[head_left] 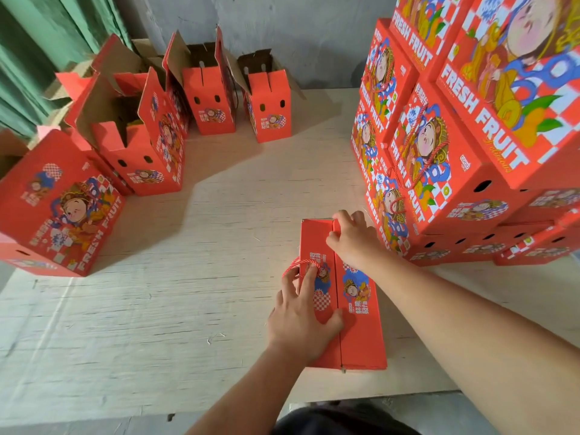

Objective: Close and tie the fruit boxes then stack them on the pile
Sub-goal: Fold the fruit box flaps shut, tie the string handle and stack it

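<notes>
pale tabletop point(188, 277): stacked pile point(470, 136) right. left hand point(298, 315) pinches red cord point(293, 265), right hand point(353, 237) grips flap of fruit box point(361, 334); five open boxes point(207, 98) remain.

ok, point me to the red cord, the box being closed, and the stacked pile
red cord point(300, 263): head view, on the loop's arch beside the left fingers.
box being closed point(361, 343): head view, on its bare right top flap.
stacked pile point(470, 180): head view, on a printed box face.

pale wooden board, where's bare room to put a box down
The pale wooden board lies bare between the open red cardboard boxes on the left and the closed box under both hands. Crowded right: the stacked pile.
</notes>
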Demonstrator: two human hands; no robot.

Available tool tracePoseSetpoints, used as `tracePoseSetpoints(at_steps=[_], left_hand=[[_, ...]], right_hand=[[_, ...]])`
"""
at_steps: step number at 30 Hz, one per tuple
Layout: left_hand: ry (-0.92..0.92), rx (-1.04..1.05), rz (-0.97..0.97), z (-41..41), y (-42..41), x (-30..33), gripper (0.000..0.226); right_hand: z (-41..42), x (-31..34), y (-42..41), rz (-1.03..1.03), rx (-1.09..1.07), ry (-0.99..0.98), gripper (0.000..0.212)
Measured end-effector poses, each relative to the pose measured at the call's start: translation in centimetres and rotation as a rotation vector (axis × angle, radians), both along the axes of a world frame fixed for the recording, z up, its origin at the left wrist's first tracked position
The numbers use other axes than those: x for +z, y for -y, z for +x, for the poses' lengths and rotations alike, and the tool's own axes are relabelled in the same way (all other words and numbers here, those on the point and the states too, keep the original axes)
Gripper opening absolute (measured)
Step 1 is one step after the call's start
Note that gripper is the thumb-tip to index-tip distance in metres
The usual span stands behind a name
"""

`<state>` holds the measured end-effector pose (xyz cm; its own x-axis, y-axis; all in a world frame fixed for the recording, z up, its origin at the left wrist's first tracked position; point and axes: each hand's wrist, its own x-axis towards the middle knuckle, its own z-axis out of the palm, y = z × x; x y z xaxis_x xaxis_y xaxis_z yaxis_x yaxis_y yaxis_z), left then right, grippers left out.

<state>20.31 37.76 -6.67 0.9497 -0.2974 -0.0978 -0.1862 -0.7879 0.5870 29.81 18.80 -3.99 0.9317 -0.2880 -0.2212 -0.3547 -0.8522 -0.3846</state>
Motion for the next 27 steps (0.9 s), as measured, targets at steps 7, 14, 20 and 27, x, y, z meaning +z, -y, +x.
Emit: tracePoseSetpoints(at_steps=[7, 14, 20, 27], left_hand=[[0.077, 0.026, -0.077, -0.3, -0.2, -0.4, 0.068], [0.171, -0.030, -0.139, -0.1, -0.5, -0.7, 0.075], [0.415, -0.040, -0.200, 5.6, -0.2, 1.5, 0.042], [0.496, -0.838, 0.241, 12.9, 0.8, 3.8, 0.045]], right_hand=[[0.7, 2.0, 0.8, 0.110, -0.001, -0.096, 0.051], [-2.8, 1.0, -1.5, -0.013, -0.043, -0.206, 0.092], [-12.0, -0.1, -4.6, 0.083, -0.138, 0.007, 0.089], [-15.0, -0.6, -4.7, -0.126, -0.057, 0.095, 0.069]])
